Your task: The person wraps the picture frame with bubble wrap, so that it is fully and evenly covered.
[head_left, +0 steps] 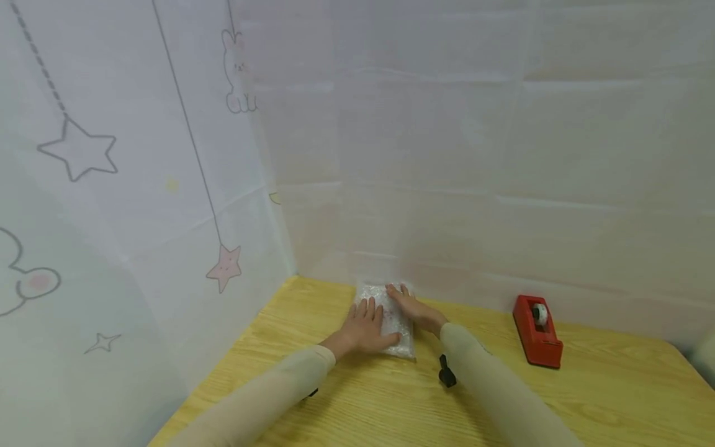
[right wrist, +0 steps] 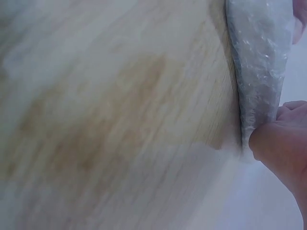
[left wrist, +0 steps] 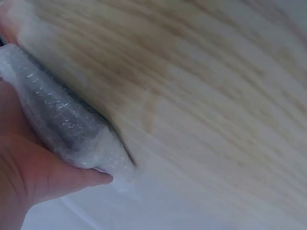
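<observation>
The bubble-wrapped packet [head_left: 402, 332] lies flat on the table [head_left: 380, 403] by its back edge, toward the back left corner. The bubble wrap seems to be round the contents already; whether its ends are fastened cannot be told, so what is left is unclear. The tape dispenser [head_left: 538, 338] stands well apart, farther right near the back edge, untouched by either hand.

The packet sits beneath the fingers of both hands. The left hand [head_left: 362, 329] has its fingers spread over the packet's left side, thumb stretched across the near part. The right hand [head_left: 414, 307] lies over the far right part, its visible fingers extended; whether its thumb pinches the edge cannot be told.
</observation>
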{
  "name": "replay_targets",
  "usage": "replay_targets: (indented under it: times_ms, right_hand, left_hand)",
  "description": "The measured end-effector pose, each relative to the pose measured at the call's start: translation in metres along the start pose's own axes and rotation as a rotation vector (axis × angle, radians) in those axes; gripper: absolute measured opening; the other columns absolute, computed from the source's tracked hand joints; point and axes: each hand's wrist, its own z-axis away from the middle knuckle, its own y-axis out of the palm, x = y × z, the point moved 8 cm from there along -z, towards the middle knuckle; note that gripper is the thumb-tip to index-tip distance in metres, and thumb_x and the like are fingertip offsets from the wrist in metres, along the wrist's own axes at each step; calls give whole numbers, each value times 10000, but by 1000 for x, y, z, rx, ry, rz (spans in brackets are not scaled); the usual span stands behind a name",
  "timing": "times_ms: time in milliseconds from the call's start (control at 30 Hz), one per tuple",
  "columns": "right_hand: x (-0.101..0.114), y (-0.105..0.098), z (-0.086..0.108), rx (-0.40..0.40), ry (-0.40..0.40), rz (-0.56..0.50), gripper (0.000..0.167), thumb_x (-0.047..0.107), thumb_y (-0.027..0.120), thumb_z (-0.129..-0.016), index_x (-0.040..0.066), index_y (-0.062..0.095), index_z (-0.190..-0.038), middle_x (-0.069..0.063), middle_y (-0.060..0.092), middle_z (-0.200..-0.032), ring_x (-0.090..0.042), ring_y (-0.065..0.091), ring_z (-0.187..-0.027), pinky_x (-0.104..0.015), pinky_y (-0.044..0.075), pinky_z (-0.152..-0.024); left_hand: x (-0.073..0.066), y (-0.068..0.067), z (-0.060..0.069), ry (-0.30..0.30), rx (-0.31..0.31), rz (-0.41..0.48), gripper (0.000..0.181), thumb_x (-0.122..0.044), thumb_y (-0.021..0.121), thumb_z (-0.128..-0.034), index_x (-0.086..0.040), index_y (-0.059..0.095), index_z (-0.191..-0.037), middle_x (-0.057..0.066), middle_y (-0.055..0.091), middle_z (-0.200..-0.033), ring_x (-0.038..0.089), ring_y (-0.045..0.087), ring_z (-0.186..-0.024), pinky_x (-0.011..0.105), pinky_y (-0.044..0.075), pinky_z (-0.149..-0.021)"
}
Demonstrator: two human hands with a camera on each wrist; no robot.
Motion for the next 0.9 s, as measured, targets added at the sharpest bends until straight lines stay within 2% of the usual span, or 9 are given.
replay_targets:
  times_ms: [200, 433, 600, 667, 767, 900]
  right_hand:
    - [0, 5, 1, -15, 3, -20, 695, 579, 257, -1086, 190, 146, -1651, -116, -235, -1658, -375, -289, -1464, -682, -142, -1095]
    - [0, 2, 1, -37, 14, -29, 716, 636, 262, -1061, 241, 168, -1650, -76, -226, -1662, -351, -258, -1479, -689, -128, -1097]
    - [-5, -1, 5, -45, 17, -64, 662, 574, 237, -1089, 234, 170, -1652, -61, -217, -1666, -306, -236, -1491, -658, -104, -1124]
    - [-6, -4, 6, -71, -7, -84, 636, 529, 229, -1105, 197, 205, -1648, -68, -152, -1682, -288, -192, -1507, -626, -93, -1143]
    - [-2, -5, 7, -101, -67, -93, 617, 471, 241, -1122, 124, 254, -1631, -87, 55, -1695, -279, -50, -1534, -576, -42, -1175]
    - [7, -3, 10, -96, -121, -56, 613, 439, 282, -1126, 55, 306, -1603, -113, 306, -1633, -304, 144, -1522, -567, 63, -1187]
  left_hand:
    - [-5, 5, 1, 42, 15, -98, 1042, -810, 112, -942, -22, 244, -1611, 268, 152, -1636, 403, 132, -1511, 557, 127, -1186]
    - [-8, 6, -2, 80, -21, -156, 854, -764, 63, -971, -261, 200, -1648, 312, 182, -1610, 447, 168, -1492, 629, 97, -1164]
    - [-13, 8, -2, 96, -28, -178, 804, -755, 73, -980, -325, 259, -1633, 318, 221, -1598, 461, 202, -1480, 671, 94, -1142]
    - [-13, 12, -6, 102, -38, -171, 811, -764, 61, -972, -338, 269, -1630, 325, 215, -1598, 469, 193, -1480, 674, 96, -1140]
    - [-10, 17, -12, 102, -45, -167, 851, -788, 6, -945, -350, 254, -1630, 330, 189, -1603, 474, 172, -1484, 679, 86, -1139]
    - [-6, 14, -9, 91, -51, -169, 842, -782, 26, -954, -341, 269, -1629, 324, 206, -1601, 464, 191, -1482, 672, 113, -1139]
